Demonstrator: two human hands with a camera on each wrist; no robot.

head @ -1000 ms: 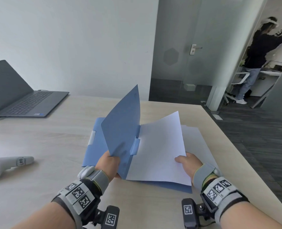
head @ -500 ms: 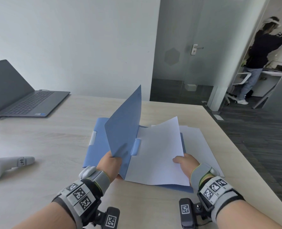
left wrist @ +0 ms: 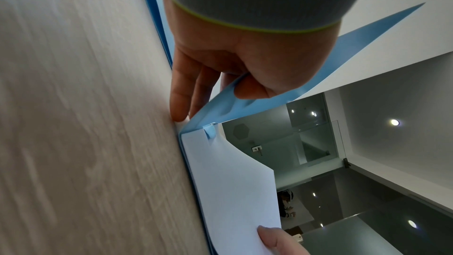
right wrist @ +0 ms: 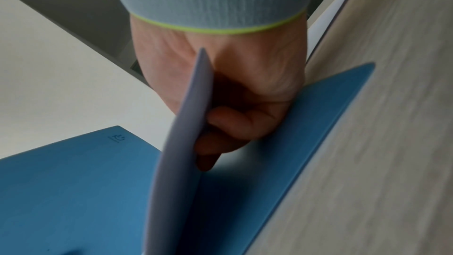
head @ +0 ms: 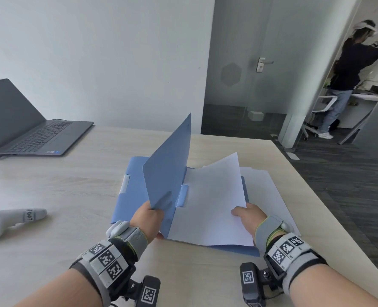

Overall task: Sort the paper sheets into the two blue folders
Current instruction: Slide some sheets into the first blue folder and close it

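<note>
An open blue folder (head: 168, 165) lies in the middle of the table, its front cover lifted upright. My left hand (head: 148, 218) pinches the near edge of that cover (left wrist: 245, 104) between thumb and fingers. My right hand (head: 247, 216) pinches the near right corner of a white paper sheet (head: 212, 196), thumb on top and fingers curled beneath (right wrist: 230, 129). The sheet lies slanted inside the folder, its far edge raised. A second blue folder (head: 128, 191) lies shut underneath, sticking out to the left. More white sheets (head: 265, 191) lie to the right of the folders.
An open dark laptop (head: 28, 127) stands at the far left of the wooden table (head: 62, 196). A white handheld controller (head: 8, 220) lies at the left edge. The table's right edge (head: 329, 196) drops to dark floor. A person (head: 347, 78) stands in the room beyond the glass door.
My right hand has slid the white sheet leftward and deeper into the open folder. My left hand keeps the cover lifted, hardly moved.
</note>
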